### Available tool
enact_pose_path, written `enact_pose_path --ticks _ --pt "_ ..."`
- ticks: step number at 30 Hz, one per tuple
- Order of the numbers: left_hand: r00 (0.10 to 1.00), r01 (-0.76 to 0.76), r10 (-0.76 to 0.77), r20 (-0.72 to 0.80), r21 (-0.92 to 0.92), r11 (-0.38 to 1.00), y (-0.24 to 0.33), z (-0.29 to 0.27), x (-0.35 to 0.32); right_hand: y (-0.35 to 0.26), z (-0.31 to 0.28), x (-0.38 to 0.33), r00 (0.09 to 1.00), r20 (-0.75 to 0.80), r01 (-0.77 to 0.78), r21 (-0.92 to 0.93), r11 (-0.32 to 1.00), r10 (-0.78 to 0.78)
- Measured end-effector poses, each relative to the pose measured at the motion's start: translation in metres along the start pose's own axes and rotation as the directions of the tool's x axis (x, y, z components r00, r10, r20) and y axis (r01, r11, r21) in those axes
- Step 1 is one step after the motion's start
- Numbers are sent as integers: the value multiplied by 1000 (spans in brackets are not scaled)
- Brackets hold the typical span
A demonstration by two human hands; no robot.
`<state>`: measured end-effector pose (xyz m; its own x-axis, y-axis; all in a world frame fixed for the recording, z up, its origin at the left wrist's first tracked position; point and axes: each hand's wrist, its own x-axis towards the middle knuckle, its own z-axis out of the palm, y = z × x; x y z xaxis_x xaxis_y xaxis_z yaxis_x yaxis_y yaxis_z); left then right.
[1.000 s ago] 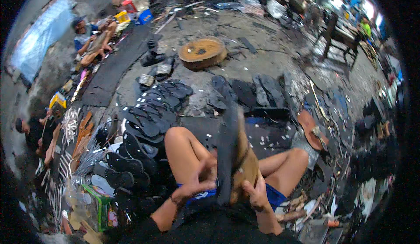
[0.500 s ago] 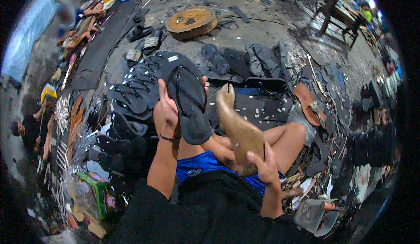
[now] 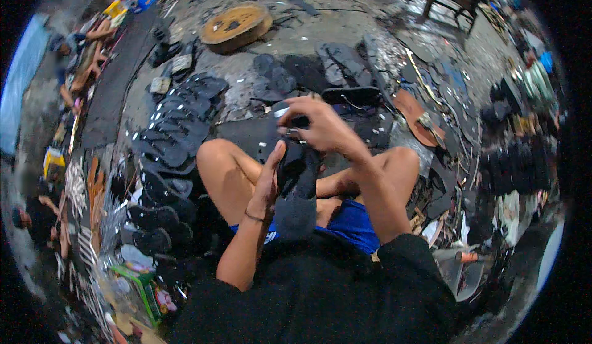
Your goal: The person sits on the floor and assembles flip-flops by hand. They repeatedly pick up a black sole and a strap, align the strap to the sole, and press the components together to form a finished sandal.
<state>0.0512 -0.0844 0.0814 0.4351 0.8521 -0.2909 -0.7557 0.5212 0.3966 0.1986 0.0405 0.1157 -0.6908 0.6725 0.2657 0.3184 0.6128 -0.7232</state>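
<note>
A black thong sandal (image 3: 296,217) stands nearly upright in front of my lap, its heel end lowest. My left hand (image 3: 268,180) is closed round its left side, with the thumb pointing up. At the toe end my right hand (image 3: 320,125) reaches across from the right, its fingers curled and pinched together. A small pale patch (image 3: 281,113) shows by those fingertips; whether they hold it or the sandal's edge is blurred. The straps of the sandal are mostly in shadow behind my left thumb.
A row of black strappy sandals (image 3: 179,119) lies to my left. More dark sandals (image 3: 339,63) lie ahead, with a brown sole (image 3: 416,116) to the right. A round wooden block (image 3: 237,26) stands farther off. Other people sit at far left. A clear plastic container (image 3: 459,276) is at lower right.
The foot-shaped last has left my right hand and is out of sight. My right hand has come up to the sandal's toe, while my left hand has brought the sandal lower and nearer.
</note>
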Motion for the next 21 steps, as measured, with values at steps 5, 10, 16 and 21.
enact_pose_path --ticks 5,10,16,21 --pt "774 -194 580 -252 778 597 0 -14 -47 61 59 21 996 -79 -3 406 914 38" --pt "277 68 936 -216 976 205 79 -57 -176 197 25 10 873 -246 -487 -467 738 420" --pt "82 717 989 122 682 -144 86 -48 -235 290 -14 -50 738 -455 -638 -710 298 498" --pt "444 265 883 153 919 -293 39 8 -119 183 1 -51 680 -713 -627 -444 639 171"
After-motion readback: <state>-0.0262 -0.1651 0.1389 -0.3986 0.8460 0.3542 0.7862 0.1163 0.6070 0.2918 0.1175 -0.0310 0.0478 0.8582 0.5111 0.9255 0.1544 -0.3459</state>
